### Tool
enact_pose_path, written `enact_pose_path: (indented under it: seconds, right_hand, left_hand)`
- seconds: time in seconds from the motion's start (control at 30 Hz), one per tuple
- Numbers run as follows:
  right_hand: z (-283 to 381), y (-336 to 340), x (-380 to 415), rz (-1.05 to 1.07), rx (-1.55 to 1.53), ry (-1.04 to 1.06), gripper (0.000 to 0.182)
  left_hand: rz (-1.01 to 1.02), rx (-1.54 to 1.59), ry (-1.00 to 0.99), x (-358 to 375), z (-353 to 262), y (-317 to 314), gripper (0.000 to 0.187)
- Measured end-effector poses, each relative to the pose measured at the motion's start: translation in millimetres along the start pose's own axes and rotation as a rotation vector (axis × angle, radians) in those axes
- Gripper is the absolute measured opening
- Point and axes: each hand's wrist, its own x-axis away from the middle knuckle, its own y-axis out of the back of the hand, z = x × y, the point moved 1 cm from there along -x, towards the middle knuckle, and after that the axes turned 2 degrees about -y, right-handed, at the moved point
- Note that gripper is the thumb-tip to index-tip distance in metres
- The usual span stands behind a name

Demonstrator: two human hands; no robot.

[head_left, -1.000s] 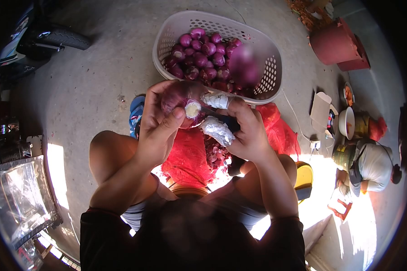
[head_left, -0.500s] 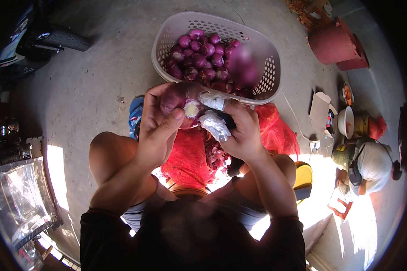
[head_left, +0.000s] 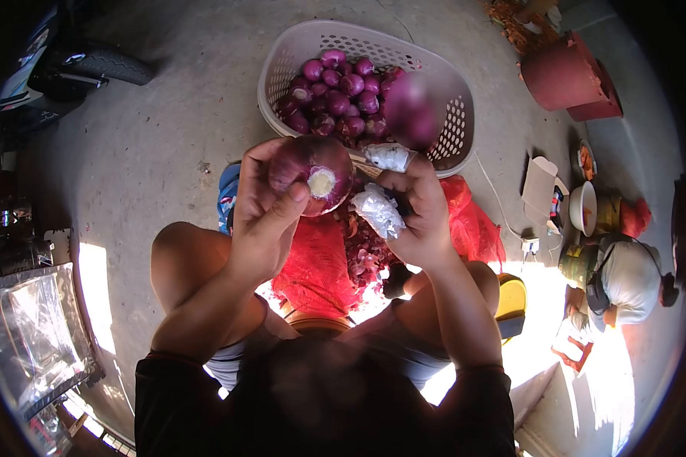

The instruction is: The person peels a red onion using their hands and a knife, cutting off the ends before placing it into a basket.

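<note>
My left hand [head_left: 263, 206] is closed around a large red onion [head_left: 312, 175], whose pale cut end faces up beside my thumb. Just right of the onion is my right hand [head_left: 419, 206], its thumb and forefinger wrapped in crinkled silvery-white covering [head_left: 379, 212]. Those two wrapped digits are apart, while the other fingers curl toward the palm. Something dark shows within that hand, too hidden to name. Below, red mesh bags [head_left: 312, 263] and a heap of onion skins [head_left: 366, 251] lie between my knees.
Ahead stands a plastic basket [head_left: 270, 114] of peeled red onions [head_left: 351, 84]. A reddish tub [head_left: 560, 72], a white bowl [head_left: 583, 206] and an opened carton [head_left: 539, 183] are at the right. Another person [head_left: 629, 278] sits there. A motorcycle wheel [head_left: 110, 65] is at upper left.
My right hand has moved slightly right, away from the onion, and its wrapped thumb and forefinger have left the onion's surface. The left hand keeps its hold, with the onion's cut end turned slightly.
</note>
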Motion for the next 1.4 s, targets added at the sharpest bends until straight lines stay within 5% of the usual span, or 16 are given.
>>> enact_pose_path:
  seconds: [0.67,0.77,0.87,1.4]
  right_hand:
    - [-8,-5,0,0.061,-0.115,0.121,0.042]
    - [-7,-2,0,0.199,-0.212,0.126,0.046]
    - [-6,-7,0,0.057,-0.188,0.102,0.041]
    - [-8,-7,-2,0.034,-0.088,0.15,0.038]
  left_hand:
    - [0.046,0.01,0.067,2,-2,3,0.046]
    - [0.019,0.11,0.072,1,-4,-2,0.04]
    - [0.011,0.113,0.068,0,-3,-2,0.04]
    - [0.049,0.015,0.078,2,-1,2,0.045]
